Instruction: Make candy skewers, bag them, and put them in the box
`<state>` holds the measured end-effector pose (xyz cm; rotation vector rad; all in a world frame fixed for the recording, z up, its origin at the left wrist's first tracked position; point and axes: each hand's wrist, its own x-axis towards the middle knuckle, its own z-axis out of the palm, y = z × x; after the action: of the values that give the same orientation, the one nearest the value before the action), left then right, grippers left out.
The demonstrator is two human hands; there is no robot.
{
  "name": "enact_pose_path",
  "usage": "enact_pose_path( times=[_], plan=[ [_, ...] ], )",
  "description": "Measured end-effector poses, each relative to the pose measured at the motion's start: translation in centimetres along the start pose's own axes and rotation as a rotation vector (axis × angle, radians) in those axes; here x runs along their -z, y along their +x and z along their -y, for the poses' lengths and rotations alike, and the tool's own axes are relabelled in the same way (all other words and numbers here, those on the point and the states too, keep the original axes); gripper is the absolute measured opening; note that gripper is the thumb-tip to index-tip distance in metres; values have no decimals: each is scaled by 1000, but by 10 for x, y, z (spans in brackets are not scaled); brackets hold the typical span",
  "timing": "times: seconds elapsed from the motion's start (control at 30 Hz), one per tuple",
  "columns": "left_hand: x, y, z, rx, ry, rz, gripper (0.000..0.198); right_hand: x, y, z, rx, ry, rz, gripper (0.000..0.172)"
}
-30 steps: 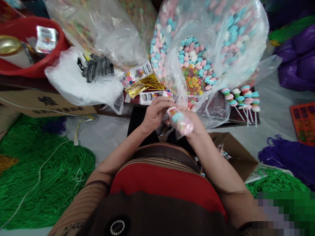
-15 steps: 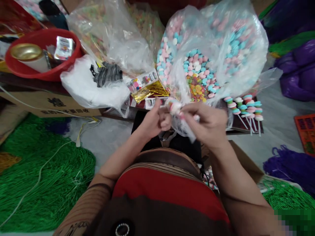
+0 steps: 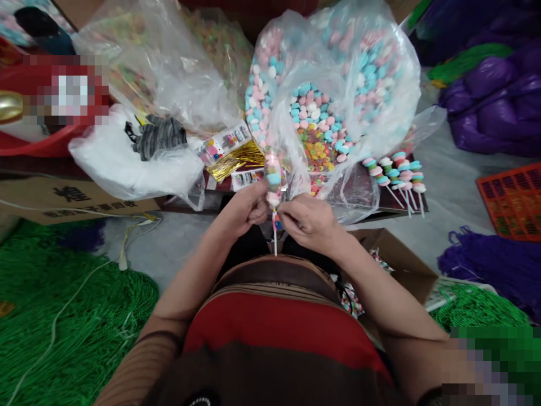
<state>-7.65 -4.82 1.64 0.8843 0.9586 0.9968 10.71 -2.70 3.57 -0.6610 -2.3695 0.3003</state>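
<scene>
Both my hands meet in front of my chest on a candy skewer (image 3: 273, 177), a white stick carrying pink, blue and white sweets inside a small clear wrapper. My left hand (image 3: 246, 210) is closed and pinches the skewer from the left, just under the sweets. My right hand (image 3: 310, 221) is closed on the stick and the gathered wrapper from the right. The skewer stands upright, its stick end pointing down toward my lap. Directly behind it gapes a big clear bag of pastel sweets (image 3: 333, 96).
Finished candy skewers (image 3: 397, 172) lie in a row to the right on the dark low table (image 3: 382, 206). Gold twist ties (image 3: 234, 159), a white bag (image 3: 127, 160), a cardboard box (image 3: 401, 265), green bead heaps (image 3: 63, 293) and purple beads (image 3: 499, 265) surround me.
The skewer went from lying sideways in my right hand to standing upright between both hands. The hands drew together and shifted slightly left; the camera view shifted too.
</scene>
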Motion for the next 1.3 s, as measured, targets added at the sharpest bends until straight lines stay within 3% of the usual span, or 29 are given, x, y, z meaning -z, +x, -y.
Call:
enact_pose_path(
  times=[0.07, 0.13, 0.23, 0.33, 0.47, 0.6, 0.7, 0.8, 0.9, 0.97, 1.0, 1.07, 1.1, 1.2, 1.3],
  plan=[
    [1, -7, -7, -113, 88, 6, 37, -5, -5, -3, -110, 137, 28, 20],
    [-2, -16, -12, -217, 309, 88, 25, -6, -8, -11, -288, 336, 20, 15],
    [-8, -20, -8, -348, 762, 181, 30, -2, -9, -20, -590, 668, -29, 13],
    [-14, -12, 8, -372, 987, 75, 40, -1, -13, -19, -800, 945, -119, 20],
    [-23, -2, 25, -313, 973, 12, 42, 3, -32, -16, -885, 1209, -289, 24],
    [-26, 2, 33, -380, 1032, 34, 40, 30, -66, -19, -874, 1155, -534, 16],
    [-9, 13, 36, -436, 1149, -123, 36, 64, -103, -24, -903, 953, -742, 10],
    [17, 35, 38, -459, 1310, -334, 29, 95, -155, -32, -1076, 687, -913, 10],
    [36, 59, 37, -397, 1439, -441, 26, 111, -217, -49, -1474, 422, -803, 10],
    [41, 72, 34, -330, 1494, -468, 29, 112, -256, -64, -1691, 141, -623, 8],
    [41, 77, 33, -295, 1514, -474, 29, 111, -273, -71, -1751, -15, -464, 12],
    [40, 84, 29, -233, 1545, -478, 28, 107, -298, -82, -1742, -164, -201, 18],
    [40, 86, 28, -213, 1557, -476, 27, 104, -305, -86, -1694, -201, -140, 20],
    [39, 91, 24, -179, 1591, -477, 24, 95, -305, -92, -1574, -200, -158, 18],
    [38, 96, 21, -137, 1612, -479, 22, 89, -275, -95, -1606, -177, -266, 10]
  ],
)
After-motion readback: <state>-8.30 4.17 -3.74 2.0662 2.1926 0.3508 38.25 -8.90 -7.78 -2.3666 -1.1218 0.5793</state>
